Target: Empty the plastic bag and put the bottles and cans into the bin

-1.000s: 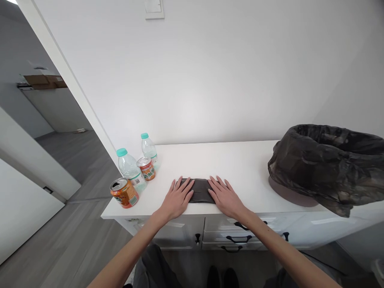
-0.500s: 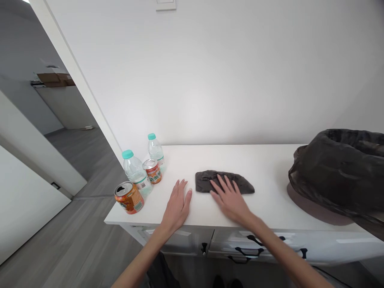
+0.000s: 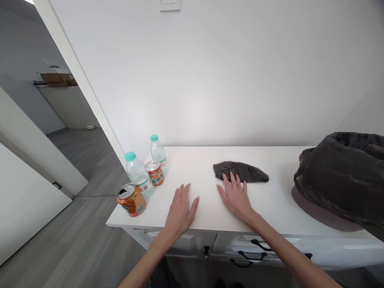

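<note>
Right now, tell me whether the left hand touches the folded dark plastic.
Apart. The head view shows a stretch of white cabinet top between the left hand and the folded dark plastic.

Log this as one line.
left hand: holding nothing | right hand: fingers on black plastic bag | cabinet left: opened orange can, smaller can, capped bottles | cabinet right: bag-lined container

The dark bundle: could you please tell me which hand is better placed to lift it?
Probably the right hand: its fingers overlap the near edge of the dark bundle, while the left hand lies apart.
</note>
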A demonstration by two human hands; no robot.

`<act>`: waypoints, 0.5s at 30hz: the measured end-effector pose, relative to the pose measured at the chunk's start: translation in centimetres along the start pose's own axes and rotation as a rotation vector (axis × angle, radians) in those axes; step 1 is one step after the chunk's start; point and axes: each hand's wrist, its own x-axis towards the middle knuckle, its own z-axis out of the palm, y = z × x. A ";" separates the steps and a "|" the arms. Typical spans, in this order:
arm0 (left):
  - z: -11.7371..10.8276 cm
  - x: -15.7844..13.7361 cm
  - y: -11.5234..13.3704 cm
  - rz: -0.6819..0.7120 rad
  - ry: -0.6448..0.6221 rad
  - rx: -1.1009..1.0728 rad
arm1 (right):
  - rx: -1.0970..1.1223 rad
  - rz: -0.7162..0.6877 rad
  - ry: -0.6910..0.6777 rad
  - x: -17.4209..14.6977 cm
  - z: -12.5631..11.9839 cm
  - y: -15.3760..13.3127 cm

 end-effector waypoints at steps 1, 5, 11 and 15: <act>0.0 0.0 0.0 0.017 0.007 0.005 | -0.006 0.023 -0.022 0.8 -0.2 0.8; 0.0 0.0 0.1 0.048 -0.002 0.035 | -0.074 0.087 -0.067 4.7 -0.7 7.2; 0.3 -0.1 0.0 0.089 0.004 0.059 | -0.121 0.172 -0.008 7.6 0.4 16.4; 0.7 0.0 -0.1 0.093 0.001 0.088 | -0.132 0.186 0.052 7.4 1.7 17.7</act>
